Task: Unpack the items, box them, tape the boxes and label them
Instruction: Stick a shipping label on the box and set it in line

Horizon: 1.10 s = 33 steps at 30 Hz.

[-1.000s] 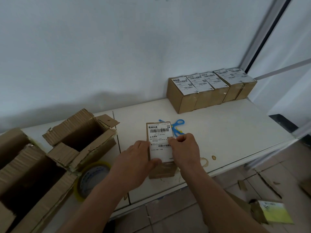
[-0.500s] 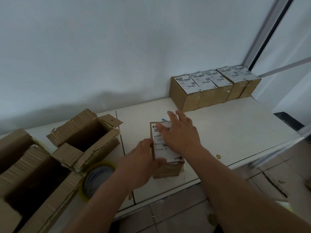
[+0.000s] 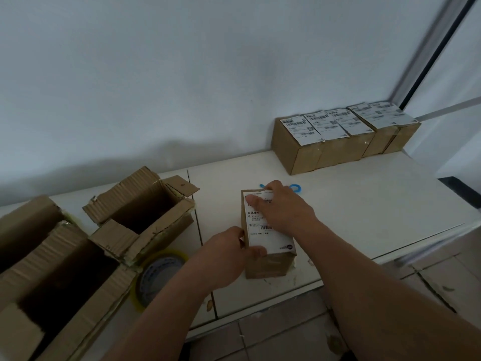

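Left hand: curled, thumb on top, fingers wrapped at the near left corner.
Right hand: palm down, fingers spread flat, pressing.
Forearms: both bare, reaching in from the near edge.

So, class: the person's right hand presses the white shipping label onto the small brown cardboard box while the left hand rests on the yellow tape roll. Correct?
Not quite. The head view shows the left hand holding the small brown cardboard box, not the yellow tape roll. The right hand does press the white shipping label.

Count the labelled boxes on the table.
6: five in a row against the wall, one under the hands. More may be hidden.
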Available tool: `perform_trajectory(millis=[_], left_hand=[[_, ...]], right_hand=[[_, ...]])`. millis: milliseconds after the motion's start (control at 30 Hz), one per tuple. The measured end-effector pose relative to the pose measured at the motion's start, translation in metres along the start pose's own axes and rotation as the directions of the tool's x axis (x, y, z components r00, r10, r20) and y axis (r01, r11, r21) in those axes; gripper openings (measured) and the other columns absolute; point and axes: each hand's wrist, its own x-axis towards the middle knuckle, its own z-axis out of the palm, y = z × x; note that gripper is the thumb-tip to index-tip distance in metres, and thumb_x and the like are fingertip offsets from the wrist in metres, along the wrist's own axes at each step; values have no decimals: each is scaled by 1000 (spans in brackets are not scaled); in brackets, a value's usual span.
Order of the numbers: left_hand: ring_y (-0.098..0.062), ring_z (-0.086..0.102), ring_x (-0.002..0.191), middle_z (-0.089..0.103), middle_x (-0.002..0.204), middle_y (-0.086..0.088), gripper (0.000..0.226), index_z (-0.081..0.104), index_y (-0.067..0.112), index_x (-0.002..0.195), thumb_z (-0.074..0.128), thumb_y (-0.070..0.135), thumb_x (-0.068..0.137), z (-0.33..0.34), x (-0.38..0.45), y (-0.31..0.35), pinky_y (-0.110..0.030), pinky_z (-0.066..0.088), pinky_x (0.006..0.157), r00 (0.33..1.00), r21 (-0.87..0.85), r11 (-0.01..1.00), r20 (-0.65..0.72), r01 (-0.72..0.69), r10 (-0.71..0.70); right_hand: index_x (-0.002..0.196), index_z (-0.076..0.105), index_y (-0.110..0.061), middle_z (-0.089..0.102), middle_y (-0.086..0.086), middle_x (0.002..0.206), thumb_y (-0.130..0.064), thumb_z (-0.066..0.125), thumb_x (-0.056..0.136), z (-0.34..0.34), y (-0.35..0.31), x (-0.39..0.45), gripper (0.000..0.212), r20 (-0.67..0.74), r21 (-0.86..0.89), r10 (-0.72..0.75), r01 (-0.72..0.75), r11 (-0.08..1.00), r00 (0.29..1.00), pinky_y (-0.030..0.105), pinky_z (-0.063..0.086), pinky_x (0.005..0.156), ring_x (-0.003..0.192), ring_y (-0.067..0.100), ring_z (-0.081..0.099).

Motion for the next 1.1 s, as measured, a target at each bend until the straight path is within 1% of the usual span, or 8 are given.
perform_trajectory(millis=[100, 367, 500, 600, 733, 867, 1000, 1100], left_hand=[[-5, 54, 91, 60, 126, 6, 49, 48, 23, 135, 61, 46, 93, -1, 0, 2, -8, 37, 59, 1000, -19, 1000, 11, 12, -12], [-5, 55, 90, 61, 128, 5, 49, 48, 23, 135, 58, 47, 94, -2, 1, 0, -9, 38, 60, 1000, -17, 1000, 27, 8, -7], [-6, 57, 91, 63, 124, 5, 45, 53, 23, 133, 57, 46, 95, -2, 0, 1, -11, 40, 63, 999, -22, 1000, 35, 7, -6], [-5, 57, 87, 65, 112, 6, 35, 58, 25, 124, 57, 44, 95, -3, 0, 1, -16, 46, 69, 999, -50, 999, 40, -1, 3], [-5, 61, 89, 63, 95, 14, 14, 53, 33, 104, 60, 40, 94, 0, -2, 1, -31, 55, 86, 998, -143, 989, 57, 29, -22], [-16, 65, 94, 65, 104, 4, 22, 56, 26, 112, 61, 38, 95, 4, -3, 4, -36, 59, 82, 999, -187, 981, 33, 48, -42], [-13, 64, 95, 63, 109, 6, 42, 55, 24, 126, 60, 48, 92, 4, -4, -1, -37, 58, 86, 998, -154, 987, 59, 38, -29], [-5, 60, 92, 62, 116, 9, 50, 54, 27, 131, 58, 55, 91, 4, -4, -3, -27, 55, 80, 998, -60, 998, 64, -3, 7]], right_hand=[[131, 45, -18, 47, 6, 122, -78, 29, 86, -5, -12, 4, 77, -47, -167, -9, 1, 986, 999, 44, 42, 91, 115, 27, 50], [127, 47, -19, 42, 0, 108, -77, 26, 88, 5, -13, 8, 74, -51, -125, -10, 3, 992, 999, 37, 39, 75, 94, 19, 53], [146, 29, -21, 35, 6, 145, -71, 31, 91, 2, -8, 0, 74, -111, -44, -30, 26, 999, 993, 46, 42, 95, 127, 27, 45], [153, 13, -21, 27, 7, 154, -67, 35, 93, 8, 6, -23, 78, -127, 41, -4, 9, 999, 992, 49, 37, 106, 135, 29, 38], [145, 27, -25, 49, 2, 137, -70, 36, 90, 25, 25, -37, 71, -80, 193, 92, -75, 978, 993, 49, 50, 95, 112, 22, 58], [141, 32, -26, 61, -5, 122, -65, 40, 92, 30, 26, -33, 63, -69, 270, 125, -103, 957, 990, 46, 55, 88, 97, 17, 64], [148, 19, -24, 49, 5, 139, -68, 37, 91, 21, 20, -34, 74, -69, 114, 121, -112, 987, 990, 52, 48, 99, 117, 27, 56], [154, 1, -23, 17, 9, 160, -64, 35, 94, 4, 5, -34, 80, -186, -130, -16, -9, 992, 983, 52, 25, 114, 143, 33, 27]])
